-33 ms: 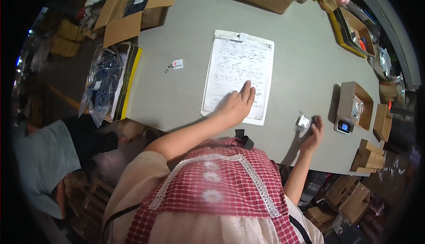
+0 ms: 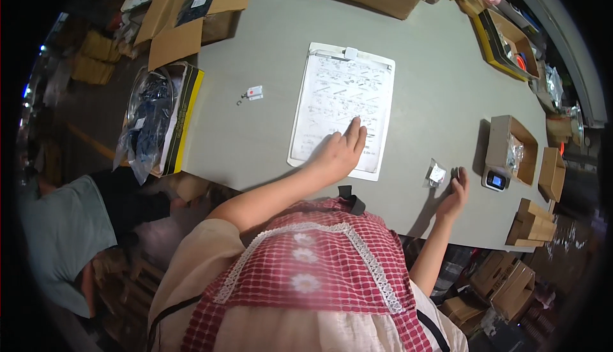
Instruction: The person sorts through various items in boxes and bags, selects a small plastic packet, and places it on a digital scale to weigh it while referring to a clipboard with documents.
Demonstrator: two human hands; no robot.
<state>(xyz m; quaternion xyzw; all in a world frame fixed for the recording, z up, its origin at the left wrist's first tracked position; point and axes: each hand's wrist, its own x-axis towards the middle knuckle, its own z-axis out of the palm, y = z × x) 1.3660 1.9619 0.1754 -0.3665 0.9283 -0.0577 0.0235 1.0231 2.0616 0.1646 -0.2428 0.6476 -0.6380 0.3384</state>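
Observation:
A white clipboard point(image 2: 295, 154) with a handwritten sheet lies on the table in front of me. My left hand point(image 2: 340, 152) rests on its lower part, with the index finger stretched out onto the writing and nothing held. To the right, my right hand point(image 2: 454, 195) stands on its side on the tabletop, fingers loosely extended and holding nothing. Just left of those fingers is a small clear plastic bag point(image 2: 435, 174) with a white label, apart from the hand. A small white tag with a red dot point(image 2: 254, 93) lies left of the clipboard, a dark hook-shaped piece beside it.
An open carton point(image 2: 220, 23) stands at the far left, above a yellow-edged box point(image 2: 188, 119) of bagged dark items. Beyond my right hand are a small device with a lit screen point(image 2: 495, 180) and an open cardboard box point(image 2: 501, 141). Another person point(image 2: 67, 237) is at lower left.
My right hand has shifted very slightly right, widening the gap to the plastic bag. The left hand stays on the sheet.

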